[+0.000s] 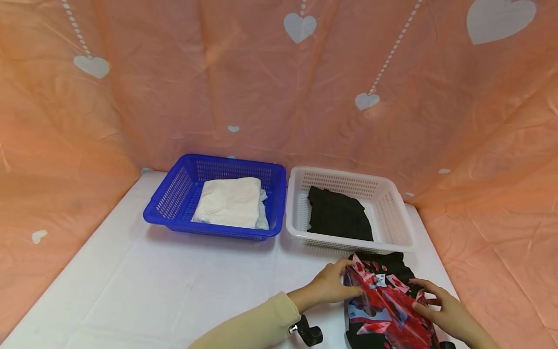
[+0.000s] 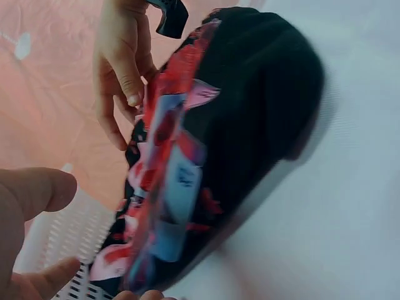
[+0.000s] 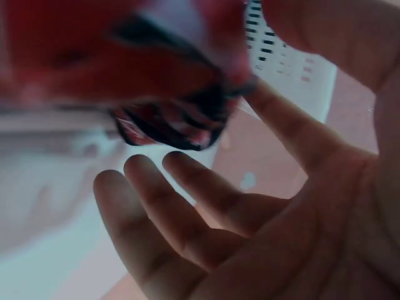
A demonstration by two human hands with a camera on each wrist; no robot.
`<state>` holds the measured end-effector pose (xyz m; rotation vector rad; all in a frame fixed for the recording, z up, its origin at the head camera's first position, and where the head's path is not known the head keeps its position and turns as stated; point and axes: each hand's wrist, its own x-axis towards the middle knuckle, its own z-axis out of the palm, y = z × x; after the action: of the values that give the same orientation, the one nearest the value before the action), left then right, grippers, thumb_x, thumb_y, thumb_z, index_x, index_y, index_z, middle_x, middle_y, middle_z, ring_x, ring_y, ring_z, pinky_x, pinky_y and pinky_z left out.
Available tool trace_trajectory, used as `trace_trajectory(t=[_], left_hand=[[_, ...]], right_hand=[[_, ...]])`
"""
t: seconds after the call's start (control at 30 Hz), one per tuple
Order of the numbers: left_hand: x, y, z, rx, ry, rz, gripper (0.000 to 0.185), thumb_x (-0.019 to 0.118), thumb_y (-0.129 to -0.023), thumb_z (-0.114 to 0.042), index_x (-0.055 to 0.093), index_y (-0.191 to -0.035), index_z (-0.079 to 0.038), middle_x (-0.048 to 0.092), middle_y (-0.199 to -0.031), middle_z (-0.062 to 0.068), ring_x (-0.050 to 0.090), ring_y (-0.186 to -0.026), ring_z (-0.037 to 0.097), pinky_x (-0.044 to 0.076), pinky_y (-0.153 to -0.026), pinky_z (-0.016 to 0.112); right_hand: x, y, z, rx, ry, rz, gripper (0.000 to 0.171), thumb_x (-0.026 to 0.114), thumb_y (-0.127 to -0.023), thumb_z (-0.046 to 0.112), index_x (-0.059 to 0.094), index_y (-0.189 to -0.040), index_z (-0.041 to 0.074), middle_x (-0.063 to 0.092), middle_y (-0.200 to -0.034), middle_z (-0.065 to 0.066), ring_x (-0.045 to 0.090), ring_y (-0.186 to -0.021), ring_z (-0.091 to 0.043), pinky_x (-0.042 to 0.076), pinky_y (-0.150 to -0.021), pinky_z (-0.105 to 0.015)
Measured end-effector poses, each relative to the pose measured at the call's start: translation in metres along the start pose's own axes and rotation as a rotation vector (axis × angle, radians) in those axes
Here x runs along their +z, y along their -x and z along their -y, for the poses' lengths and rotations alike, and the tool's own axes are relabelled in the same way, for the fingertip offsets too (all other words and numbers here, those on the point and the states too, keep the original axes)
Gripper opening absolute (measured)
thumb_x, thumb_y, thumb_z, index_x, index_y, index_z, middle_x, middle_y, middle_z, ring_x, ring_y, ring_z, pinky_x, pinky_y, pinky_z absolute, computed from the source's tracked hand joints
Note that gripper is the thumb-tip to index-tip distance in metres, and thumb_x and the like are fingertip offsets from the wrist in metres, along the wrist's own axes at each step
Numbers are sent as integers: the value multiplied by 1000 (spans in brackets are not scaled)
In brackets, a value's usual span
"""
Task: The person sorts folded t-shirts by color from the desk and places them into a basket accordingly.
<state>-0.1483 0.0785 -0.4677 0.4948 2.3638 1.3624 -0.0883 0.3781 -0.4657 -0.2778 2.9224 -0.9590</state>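
Observation:
A folded black garment with a red, pink and pale blue print [image 1: 388, 310] lies at the table's right front; its exact kind cannot be told. At its left edge is my left hand [image 1: 333, 283], with thumb and index finger spread apart. In the left wrist view, that hand's lower fingertips [image 2: 144, 295] touch the garment's edge [image 2: 187, 156]. My right hand [image 1: 449, 310] lies along the garment's right side. The right wrist view shows its fingers [image 3: 181, 219] loosely spread, with the index finger against the fabric [image 3: 125, 69].
Behind the garment stands a white perforated basket [image 1: 403, 218] with folded black cloth [image 1: 337, 213] inside. Left of it, a blue basket [image 1: 167, 198] holds folded white cloth [image 1: 228, 201] over a pale blue piece. An orange curtain with hearts [image 1: 261, 87] hangs behind the white-covered table [image 1: 174, 286].

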Motion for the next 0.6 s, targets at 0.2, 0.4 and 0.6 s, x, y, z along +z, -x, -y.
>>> trace_trajectory(t=[0.2, 0.4, 0.6], left_hand=[[9, -1, 10, -11, 61, -12, 59, 78, -74, -29, 54, -128, -23, 61, -105, 11, 59, -97, 21, 47, -78, 30], [14, 0, 14, -8, 111, -2, 60, 77, -72, -25, 54, -128, -20, 61, -98, 7, 55, -89, 15, 45, -76, 28], [18, -2, 16, 4, 126, 26, 61, 78, -74, -24, 53, -129, -19, 68, -101, 6, 57, -92, 10, 45, -79, 25]], right_hand=[[0, 1, 2, 154, 1, 148, 58, 64, -92, 26, 39, -138, 1, 53, -124, -26, 66, -84, -12, 50, -65, -24], [2, -1, 2, 195, -35, 190, 63, 63, -92, 27, 33, -140, -1, 57, -117, -22, 66, -84, -13, 50, -64, -25], [4, -5, 2, 245, -14, 203, 68, 66, -90, 31, 33, -141, 2, 60, -109, -16, 62, -86, -15, 49, -63, -25]])
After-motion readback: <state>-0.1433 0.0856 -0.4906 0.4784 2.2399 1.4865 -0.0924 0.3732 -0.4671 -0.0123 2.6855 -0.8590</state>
